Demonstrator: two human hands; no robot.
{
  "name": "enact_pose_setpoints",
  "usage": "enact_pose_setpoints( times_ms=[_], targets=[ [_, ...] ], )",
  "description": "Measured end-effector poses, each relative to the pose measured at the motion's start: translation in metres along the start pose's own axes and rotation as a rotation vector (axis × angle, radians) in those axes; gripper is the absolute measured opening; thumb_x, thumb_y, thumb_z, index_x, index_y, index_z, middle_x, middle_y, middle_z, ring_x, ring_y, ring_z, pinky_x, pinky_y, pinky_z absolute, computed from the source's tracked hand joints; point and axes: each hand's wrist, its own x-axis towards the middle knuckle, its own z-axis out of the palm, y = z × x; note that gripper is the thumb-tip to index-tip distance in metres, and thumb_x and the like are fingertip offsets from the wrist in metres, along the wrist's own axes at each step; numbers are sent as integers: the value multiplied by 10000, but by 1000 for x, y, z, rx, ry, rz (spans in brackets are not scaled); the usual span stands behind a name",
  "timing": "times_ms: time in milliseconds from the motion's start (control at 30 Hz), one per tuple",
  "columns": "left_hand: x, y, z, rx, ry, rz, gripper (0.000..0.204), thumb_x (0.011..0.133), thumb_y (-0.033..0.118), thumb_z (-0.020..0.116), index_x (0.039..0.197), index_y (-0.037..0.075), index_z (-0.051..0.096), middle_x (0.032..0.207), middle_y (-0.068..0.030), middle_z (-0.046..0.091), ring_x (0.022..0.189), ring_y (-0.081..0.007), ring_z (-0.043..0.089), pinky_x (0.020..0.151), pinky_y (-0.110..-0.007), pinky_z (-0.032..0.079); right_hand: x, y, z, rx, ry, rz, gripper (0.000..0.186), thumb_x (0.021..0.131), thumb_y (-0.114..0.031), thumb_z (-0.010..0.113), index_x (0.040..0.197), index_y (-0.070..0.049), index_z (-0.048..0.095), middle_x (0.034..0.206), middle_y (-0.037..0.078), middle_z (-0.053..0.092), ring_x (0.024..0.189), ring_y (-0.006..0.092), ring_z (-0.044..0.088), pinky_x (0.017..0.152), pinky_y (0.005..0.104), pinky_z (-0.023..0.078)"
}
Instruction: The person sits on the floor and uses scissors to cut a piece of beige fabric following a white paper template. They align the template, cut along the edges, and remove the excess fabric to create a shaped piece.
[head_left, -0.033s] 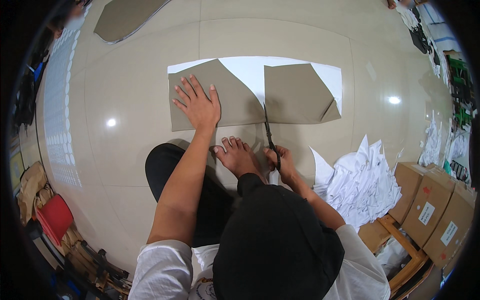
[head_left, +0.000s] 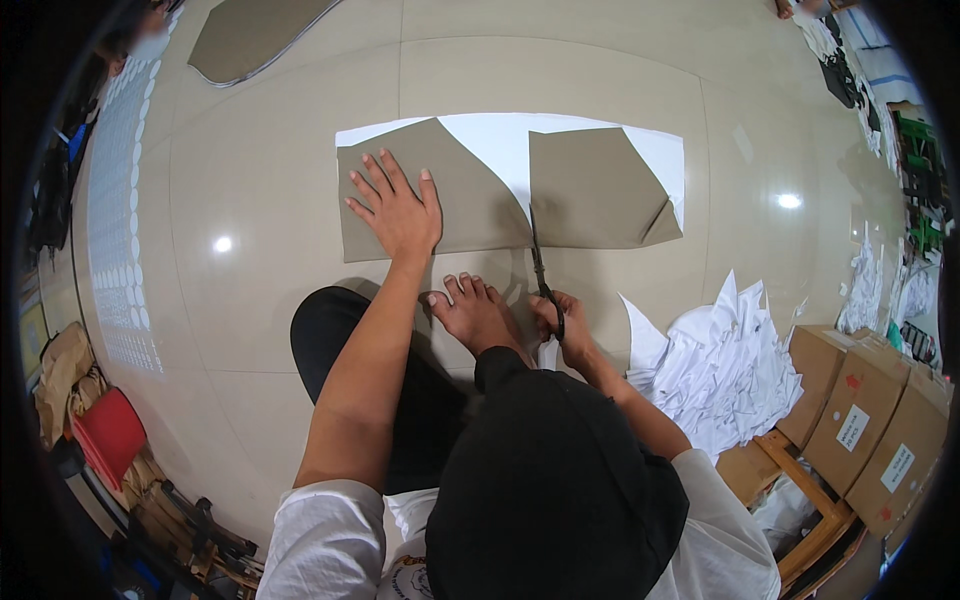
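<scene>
At far left, crumpled brown paper (head_left: 66, 365) and a red seat (head_left: 108, 437) sit along the edge of a tiled floor (head_left: 260, 310), near a long pale sheet (head_left: 115, 215) bordered with a row of ovals. Farther in, a rounded brown panel (head_left: 250, 38) lies at the top, cut off by the frame.

At center, a person in a white shirt (head_left: 325, 540) and black head covering (head_left: 540, 490) bends over the floor, a bare foot (head_left: 480, 312) planted just short of the work. The left hand (head_left: 400, 215) lies palm down, fingers straight and spread, on the left brown piece (head_left: 465, 200), gripping nothing. A white layer (head_left: 508, 150) shows beneath, along the top and in a wedge narrowing toward the person.

Dark scissors (head_left: 539, 265) point away from the person, blades at the narrow end of that wedge; how far they are parted cannot be told. The right hand (head_left: 567, 325) has its fingers closed around the handles. Beside the blades lies the right brown piece (head_left: 595, 190), its lower right corner creased.

To the right, a heap of white scraps (head_left: 715, 365) spreads over the floor, near a wooden frame (head_left: 812, 505) and cardboard boxes (head_left: 858, 420).
</scene>
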Motion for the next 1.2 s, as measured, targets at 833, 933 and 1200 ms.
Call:
enact_pose_setpoints(
  times_ms=[833, 933, 1200],
  targets=[
    [1, 0, -1, -1, 11, 3, 815, 1164, 552, 391, 1798, 72, 209, 1862, -234, 173, 1707, -510, 103, 1340, -727, 48, 5, -11, -11, -88, 15, 13, 328, 950, -308, 876, 884, -59, 674, 703, -3, 622, 561, 90, 552, 502, 284, 411],
    [0, -1, -1, -8, 14, 3, 813, 1164, 551, 391, 1797, 73, 212, 1861, -234, 175, 1706, -510, 106, 1339, -728, 49, 6, -12, -14, -107, 10, 13, 316, 954, -290, 868, 856, -67, 667, 681, -4, 617, 553, 88, 557, 495, 278, 416],
    [0, 0, 0, -7, 13, 5, 810, 1163, 549, 393, 1798, 79, 212, 1863, -227, 174, 1707, -507, 107, 1340, -727, 49, 7, -13, -20, -137, -5, 14, 300, 957, -273, 853, 832, -71, 670, 670, -3, 619, 537, 87, 553, 485, 276, 424]
  ],
)
